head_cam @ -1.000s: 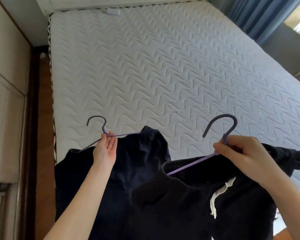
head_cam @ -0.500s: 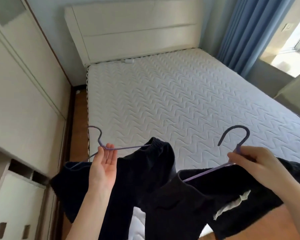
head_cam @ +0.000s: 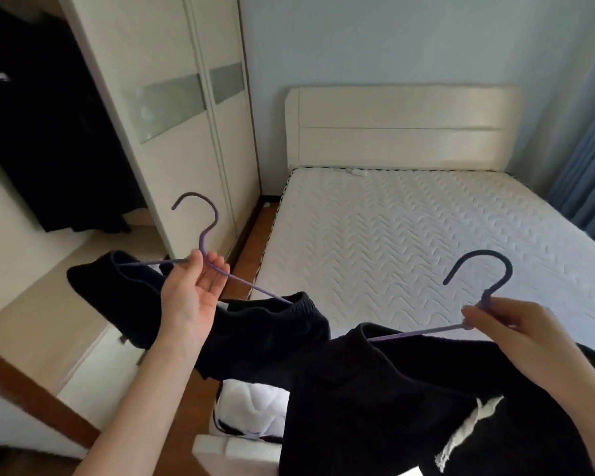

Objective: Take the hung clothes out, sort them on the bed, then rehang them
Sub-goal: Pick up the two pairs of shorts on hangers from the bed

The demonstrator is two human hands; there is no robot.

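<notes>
Garments under the task number two, each on its own hanger and both held in the air over the foot of the bed. The first dark garment (head_cam: pixel 255 334), with an elastic band at its top edge, hangs on a thin purple hanger (head_cam: pixel 202 243); the left hand (head_cam: pixel 193 297), palm toward the camera, pinches this hanger where the hook meets the shoulder wires. The second dark garment (head_cam: pixel 392 389), with a white drawstring (head_cam: pixel 461 431) hanging from it, sits on a second purple hanger (head_cam: pixel 487 299); the right hand (head_cam: pixel 509 334) has its fingertips clamped on the base of that hook. The two garments overlap at the centre. Beyond them lies a white quilted mattress (head_cam: pixel 409 235) against a cream headboard (head_cam: pixel 402 128). To the left stands a white wardrobe (head_cam: pixel 172 97), with dark clothes (head_cam: pixel 49 132) hanging inside its open section. A blue curtain (head_cam: pixel 588 166) hangs at the right edge, and wooden floor (head_cam: pixel 251 242) runs between wardrobe and bed.
</notes>
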